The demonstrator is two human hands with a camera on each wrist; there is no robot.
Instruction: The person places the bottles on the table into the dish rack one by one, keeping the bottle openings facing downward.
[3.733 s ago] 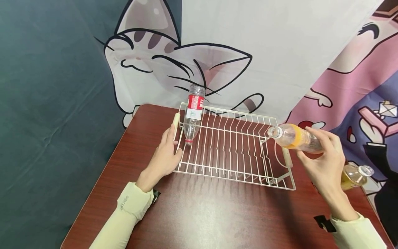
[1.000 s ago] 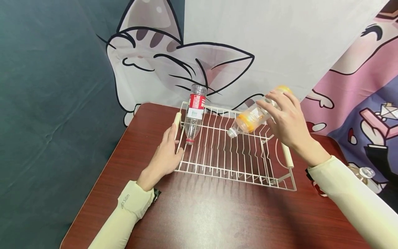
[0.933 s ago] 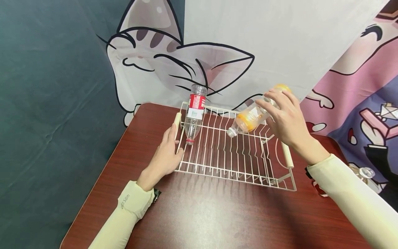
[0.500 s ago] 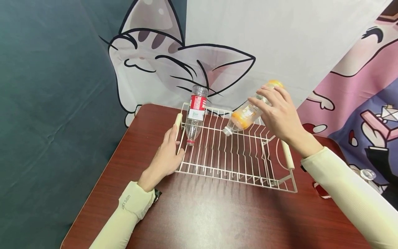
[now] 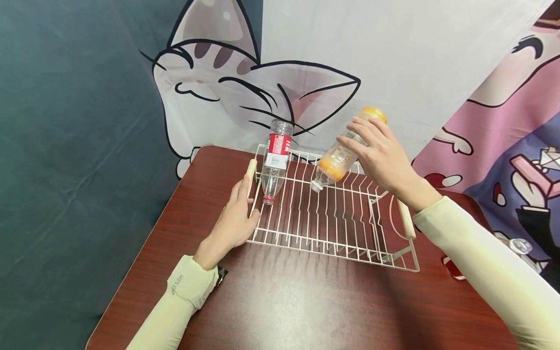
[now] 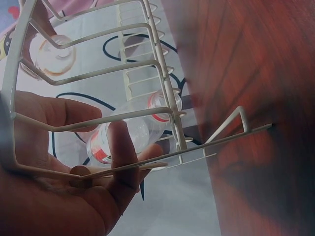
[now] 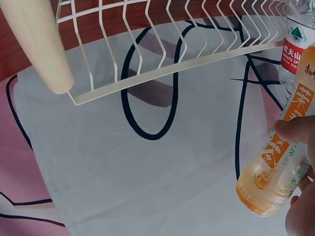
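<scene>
My right hand (image 5: 379, 154) grips a clear plastic bottle (image 5: 339, 158) with an orange label. The bottle is tilted, its white neck pointing down and left over the middle of the wire dish rack (image 5: 323, 248). In the right wrist view, thumb and fingers wrap the labelled bottle (image 7: 275, 162) near its base. My left hand (image 5: 234, 214) holds the rack's left end at its pale handle (image 5: 251, 170), fingers bent around the frame in the left wrist view. Leaning neck-down at the rack's left end is a second clear bottle (image 5: 276, 158) with a red and white label.
The rack stands on a reddish-brown table (image 5: 280, 301), close to the cartoon-printed cloth backdrop (image 5: 315, 92). Another bottle (image 5: 519, 245) is partly hidden behind my right forearm, and a small red-and-white item (image 5: 452, 268) lies near it. The rack's right handle (image 5: 406, 219) stands near my right sleeve.
My right hand has carried the orange-labelled bottle from beyond the rack's right end leftward over it, tipping the neck downward. Recently it drifts further left. My left hand stays on the rack.
</scene>
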